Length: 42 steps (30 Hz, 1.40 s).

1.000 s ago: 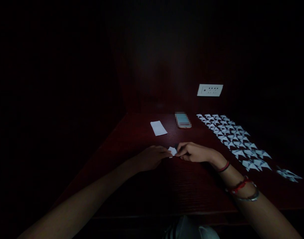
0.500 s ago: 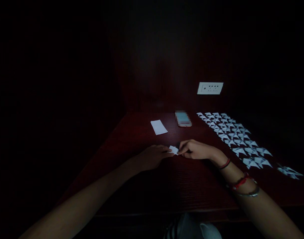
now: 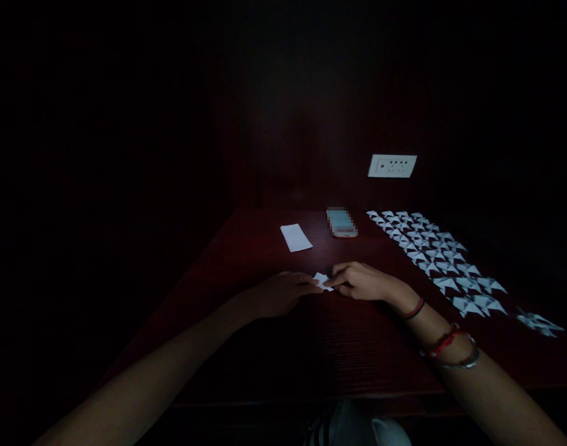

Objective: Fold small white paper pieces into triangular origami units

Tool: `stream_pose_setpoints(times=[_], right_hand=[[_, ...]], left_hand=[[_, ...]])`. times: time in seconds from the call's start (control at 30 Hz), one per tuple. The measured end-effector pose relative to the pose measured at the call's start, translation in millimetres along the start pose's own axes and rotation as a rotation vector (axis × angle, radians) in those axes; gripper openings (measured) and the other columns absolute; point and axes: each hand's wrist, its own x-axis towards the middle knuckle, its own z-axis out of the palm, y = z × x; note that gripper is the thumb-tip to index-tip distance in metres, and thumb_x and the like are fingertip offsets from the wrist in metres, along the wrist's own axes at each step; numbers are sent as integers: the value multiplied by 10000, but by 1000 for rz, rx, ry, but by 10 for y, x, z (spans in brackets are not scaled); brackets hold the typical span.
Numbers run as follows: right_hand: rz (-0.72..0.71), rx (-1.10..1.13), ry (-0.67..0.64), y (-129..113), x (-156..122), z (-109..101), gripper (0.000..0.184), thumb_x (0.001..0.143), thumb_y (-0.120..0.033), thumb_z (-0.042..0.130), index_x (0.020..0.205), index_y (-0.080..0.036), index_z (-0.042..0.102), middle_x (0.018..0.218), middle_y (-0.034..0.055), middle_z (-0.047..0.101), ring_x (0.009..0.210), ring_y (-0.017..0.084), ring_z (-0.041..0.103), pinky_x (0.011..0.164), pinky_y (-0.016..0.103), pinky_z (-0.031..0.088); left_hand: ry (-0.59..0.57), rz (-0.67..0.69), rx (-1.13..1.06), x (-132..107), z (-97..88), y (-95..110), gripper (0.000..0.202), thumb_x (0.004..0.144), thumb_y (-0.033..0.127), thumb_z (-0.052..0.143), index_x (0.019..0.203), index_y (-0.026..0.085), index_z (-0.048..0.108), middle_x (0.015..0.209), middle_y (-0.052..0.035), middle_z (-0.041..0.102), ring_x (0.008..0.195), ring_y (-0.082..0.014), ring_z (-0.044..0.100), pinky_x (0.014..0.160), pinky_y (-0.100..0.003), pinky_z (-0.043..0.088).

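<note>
Dim light; dark reddish table (image 3: 353, 337), bare across the near middle. 2 hands at work, meeting over 1 small white paper (image 3: 321, 280) near the table's centre.

Left hand (image 3: 283, 294): stretched flat and low, fingertips and thumb narrow on the left edge of the paper, holding it. Right hand (image 3: 364, 282): fingers curled, index tip on the paper's right side, holding there too. Whether the right thumb is tucked beneath cannot be told. The paper shows an angular, many-cornered outline; single creases too small to read.

Step in hand, by my reading: folding, with the right fingertip setting or pressing a corner while the left steadies. The next move seems to call for a firm left hold and a small, exact push by the right index, lest the layers slip out of line.

Beyond the hands, well apart: a neat stack of white sheets (image 3: 296, 238), flat. Right of it, a phone (image 3: 341, 223), blurred out. Along the right side, rows of pointed folded shapes (image 3: 436, 253), set close together; nearer the right edge, a separate folded cluster (image 3: 538, 323), piece count unclear. Behind, a white socket plate (image 3: 392, 165) on the wall. Red bracelet (image 3: 444, 345) on the right forearm.
</note>
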Motion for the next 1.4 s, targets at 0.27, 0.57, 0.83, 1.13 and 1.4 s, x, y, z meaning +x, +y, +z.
stream_pose_setpoints(times=[0.27,0.57,0.83,1.13,1.4], right_hand=[[65,-106,16,-89,32,15,267,724,-114,419,903,-189,602,800,33,562,679,113,507,603,218,340],[40,-151,11,-98,52,24,254,746,-145,417,922,-172,597,822,43,567,698,120,512,612,221,337],[24,-133,44,-50,10,-37,270,746,-130,417,938,-189,599,768,26,558,656,103,498,609,212,339],[-27,-58,-5,-45,8,-3,267,710,-99,442,886,-178,626,782,34,577,659,103,502,618,216,352],[-56,10,-35,-15,-12,-56,350,713,-84,431,990,-227,590,823,27,589,687,100,516,643,213,370]], left_hand=[[-17,-9,2,0,-7,-6,506,733,39,404,1168,296,379,1234,15,371,1116,-157,342,925,-344,268],[-13,-3,-10,-7,13,-38,476,761,57,395,1169,302,378,1238,18,366,1124,-147,329,938,-345,256],[-23,10,-33,-9,-36,-30,486,744,37,399,1159,291,393,1228,11,380,1120,-145,339,932,-340,266],[-8,22,-17,4,17,-75,504,737,34,404,1170,289,377,1211,20,408,1115,-144,348,927,-337,271],[0,-15,35,17,11,-37,449,762,59,396,1143,297,411,1199,26,421,1100,-147,369,907,-322,292]])
